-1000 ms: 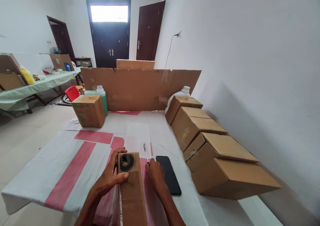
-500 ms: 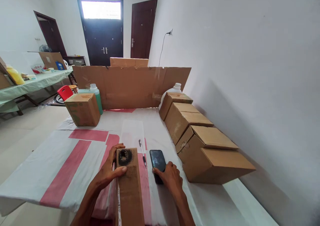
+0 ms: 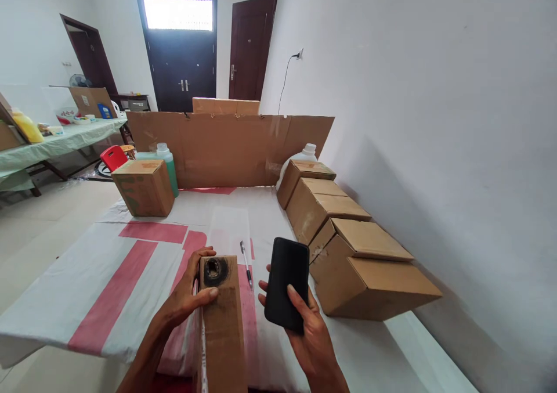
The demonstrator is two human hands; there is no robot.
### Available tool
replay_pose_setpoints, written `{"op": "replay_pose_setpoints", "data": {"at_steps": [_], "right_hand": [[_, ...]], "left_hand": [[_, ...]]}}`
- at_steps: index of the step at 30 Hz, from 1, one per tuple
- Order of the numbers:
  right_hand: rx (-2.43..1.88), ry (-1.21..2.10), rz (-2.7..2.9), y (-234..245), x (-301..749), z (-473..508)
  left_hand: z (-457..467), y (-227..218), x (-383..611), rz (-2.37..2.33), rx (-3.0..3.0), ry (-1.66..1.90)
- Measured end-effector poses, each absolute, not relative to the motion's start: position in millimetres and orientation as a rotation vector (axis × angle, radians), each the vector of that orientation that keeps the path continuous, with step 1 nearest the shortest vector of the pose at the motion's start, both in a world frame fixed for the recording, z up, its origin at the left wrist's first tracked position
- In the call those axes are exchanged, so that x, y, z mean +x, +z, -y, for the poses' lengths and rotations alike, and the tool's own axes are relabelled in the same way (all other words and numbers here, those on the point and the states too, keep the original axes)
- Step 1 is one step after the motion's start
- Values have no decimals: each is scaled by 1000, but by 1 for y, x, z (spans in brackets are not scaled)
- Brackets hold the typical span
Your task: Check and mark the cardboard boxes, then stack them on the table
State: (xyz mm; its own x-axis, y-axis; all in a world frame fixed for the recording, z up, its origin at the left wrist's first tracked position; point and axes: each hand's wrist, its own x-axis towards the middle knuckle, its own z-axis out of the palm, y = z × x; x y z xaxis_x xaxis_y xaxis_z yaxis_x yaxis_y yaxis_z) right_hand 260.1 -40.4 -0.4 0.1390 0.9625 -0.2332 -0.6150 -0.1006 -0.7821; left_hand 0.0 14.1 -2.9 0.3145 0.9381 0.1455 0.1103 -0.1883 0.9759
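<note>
My left hand (image 3: 191,294) grips the far end of a long, narrow cardboard box (image 3: 224,335), its thumb on the top face. Near that end the box has a dark-ringed hole (image 3: 215,271). In my right hand (image 3: 308,323) is a black smartphone (image 3: 287,282), raised off the table and tilted, thumb across its face and fingers behind. The phone's face looks plain dark. Between the box and the phone a pen (image 3: 246,265) lies on the cloth, touched by neither hand.
Several cardboard boxes (image 3: 348,236) line the table's right side by the wall. A cardboard panel (image 3: 230,152) stands across the back. One box (image 3: 145,190) and a green jug (image 3: 171,172) sit at the back left; a white jug (image 3: 309,151) is at the back right.
My right hand has lifted the phone from the cloth and brought it up, tilted toward me. My left hand keeps its grip on the narrow box.
</note>
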Motion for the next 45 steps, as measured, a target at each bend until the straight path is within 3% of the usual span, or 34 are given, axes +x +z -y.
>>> {"op": "replay_pose_setpoints", "data": {"at_steps": [6,13,38,45], "right_hand": [[-459,1948,373,52,218,58],[-345,2321,343,32,179,60],[-478,2234,310,36,184,67],[-637,1915,377,40,201,60]], "left_hand": [[-13,-4,6,-939,1597,1052],[-7,2,-3,-1014,1607,1069],[-12,-10,-3,-984,1596,1088],[-11,-7,-6,-1016,1554,1103]]}}
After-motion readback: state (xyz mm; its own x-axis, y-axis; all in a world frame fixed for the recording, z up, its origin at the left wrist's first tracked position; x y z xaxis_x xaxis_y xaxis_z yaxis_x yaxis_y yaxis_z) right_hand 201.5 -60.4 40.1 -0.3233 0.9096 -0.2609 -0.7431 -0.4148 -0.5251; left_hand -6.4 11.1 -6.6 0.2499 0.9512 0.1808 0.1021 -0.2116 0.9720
